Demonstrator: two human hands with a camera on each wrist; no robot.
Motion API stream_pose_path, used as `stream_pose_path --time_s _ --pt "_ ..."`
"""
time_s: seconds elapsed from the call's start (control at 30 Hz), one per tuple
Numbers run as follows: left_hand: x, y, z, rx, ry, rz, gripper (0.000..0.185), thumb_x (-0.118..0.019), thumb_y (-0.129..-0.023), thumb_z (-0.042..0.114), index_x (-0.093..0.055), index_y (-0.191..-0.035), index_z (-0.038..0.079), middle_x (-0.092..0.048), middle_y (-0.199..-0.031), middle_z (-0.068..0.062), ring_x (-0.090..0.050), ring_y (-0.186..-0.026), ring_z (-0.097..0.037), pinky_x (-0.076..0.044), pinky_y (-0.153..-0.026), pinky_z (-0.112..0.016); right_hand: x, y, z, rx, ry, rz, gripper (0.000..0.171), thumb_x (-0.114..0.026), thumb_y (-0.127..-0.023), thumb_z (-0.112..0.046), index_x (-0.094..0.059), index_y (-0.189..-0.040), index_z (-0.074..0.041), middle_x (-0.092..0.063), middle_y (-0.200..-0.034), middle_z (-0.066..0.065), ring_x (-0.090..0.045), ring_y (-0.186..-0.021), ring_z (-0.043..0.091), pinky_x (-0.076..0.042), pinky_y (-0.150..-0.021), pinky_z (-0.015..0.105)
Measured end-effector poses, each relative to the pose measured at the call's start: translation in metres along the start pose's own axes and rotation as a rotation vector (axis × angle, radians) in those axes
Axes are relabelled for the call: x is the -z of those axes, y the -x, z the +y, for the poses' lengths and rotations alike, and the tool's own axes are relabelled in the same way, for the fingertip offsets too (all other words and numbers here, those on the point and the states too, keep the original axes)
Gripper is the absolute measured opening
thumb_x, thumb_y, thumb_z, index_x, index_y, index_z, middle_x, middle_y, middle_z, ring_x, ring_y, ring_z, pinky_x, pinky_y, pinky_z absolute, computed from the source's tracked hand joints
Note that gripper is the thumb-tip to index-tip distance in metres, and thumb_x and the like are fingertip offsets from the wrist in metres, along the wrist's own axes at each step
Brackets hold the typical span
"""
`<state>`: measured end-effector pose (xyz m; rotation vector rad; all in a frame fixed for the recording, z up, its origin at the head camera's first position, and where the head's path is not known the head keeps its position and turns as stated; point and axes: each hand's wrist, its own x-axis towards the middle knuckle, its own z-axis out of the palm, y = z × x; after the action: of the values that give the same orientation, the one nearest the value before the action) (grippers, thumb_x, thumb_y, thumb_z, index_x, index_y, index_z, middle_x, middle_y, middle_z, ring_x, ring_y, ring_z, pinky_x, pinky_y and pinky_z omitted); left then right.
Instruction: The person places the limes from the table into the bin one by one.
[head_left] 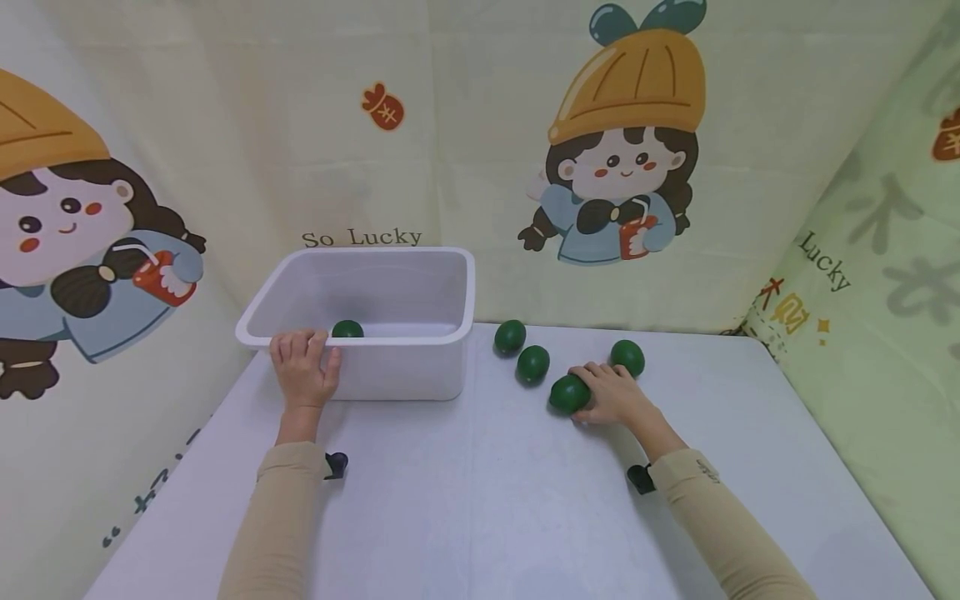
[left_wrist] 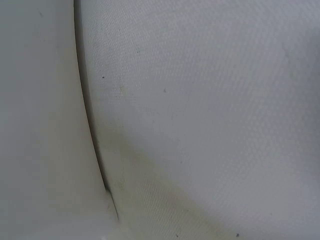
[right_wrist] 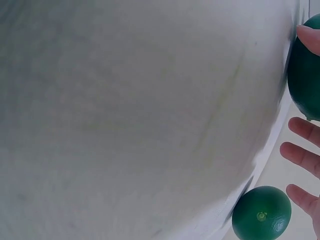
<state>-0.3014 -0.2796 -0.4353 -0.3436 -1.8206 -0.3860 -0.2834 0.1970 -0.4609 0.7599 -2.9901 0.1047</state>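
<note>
My left hand (head_left: 306,371) holds the near rim of a white plastic bin (head_left: 401,368), fingers over the edge and thumb on the outer wall. Inside the bin, the top of one green lime (head_left: 348,329) shows above the rim. To the right on the table, my right hand (head_left: 617,395) grips a large dark green lime (head_left: 568,395) from its right side. The right wrist view shows the thumb (right_wrist: 311,39) against that fruit and the other fingers spread below. Another lime (head_left: 627,357) lies just behind the right hand.
Two more limes (head_left: 510,337) (head_left: 533,365) lie between the bin and the right hand. The white table (head_left: 465,500) meets a printed cloth backdrop (head_left: 495,167) behind and cloth at both sides. Each wrist carries a small black camera (head_left: 337,465).
</note>
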Motion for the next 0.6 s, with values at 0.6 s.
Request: stream_pose_path --time_s 0.6 --pt "0.0023 -0.0033 -0.0002 -0.008 -0.01 -0.016 0.044 -0.035 -0.087 0.041 -0.052 -0.092 0.001 -0.048 -0.088 -0.018 -0.04 -0.087 -0.037 -0.026 -0.084 -0.052 0.0015 -0.002 -0.002 0.002 0.031 0.019 0.076 -0.067 -0.068 -0.057 -0.049 -0.125 -0.012 -0.052 -0.114 0.01 -0.051 -0.103 0.03 -0.033 -0.088 0.052"
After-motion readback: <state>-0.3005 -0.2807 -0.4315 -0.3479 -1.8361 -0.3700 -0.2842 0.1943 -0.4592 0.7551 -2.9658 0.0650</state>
